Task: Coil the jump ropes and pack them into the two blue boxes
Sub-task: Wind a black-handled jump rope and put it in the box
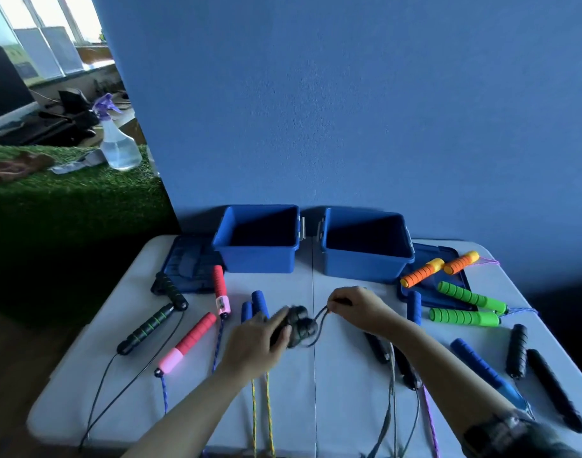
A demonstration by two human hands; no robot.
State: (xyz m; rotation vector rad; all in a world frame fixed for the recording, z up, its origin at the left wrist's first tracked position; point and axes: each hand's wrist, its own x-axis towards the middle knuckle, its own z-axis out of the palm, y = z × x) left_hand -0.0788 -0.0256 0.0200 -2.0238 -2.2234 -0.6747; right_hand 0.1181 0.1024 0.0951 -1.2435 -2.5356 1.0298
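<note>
we see the left hand curled around a pair of black handles, blurred, on the white table just in front of the two blue boxes. the right hand, in front of the right-hand box, pinches a dark cord running from those handles. both boxes stand open. other jump ropes, including green handles, lie right of the boxes, near a blue lid.
</note>
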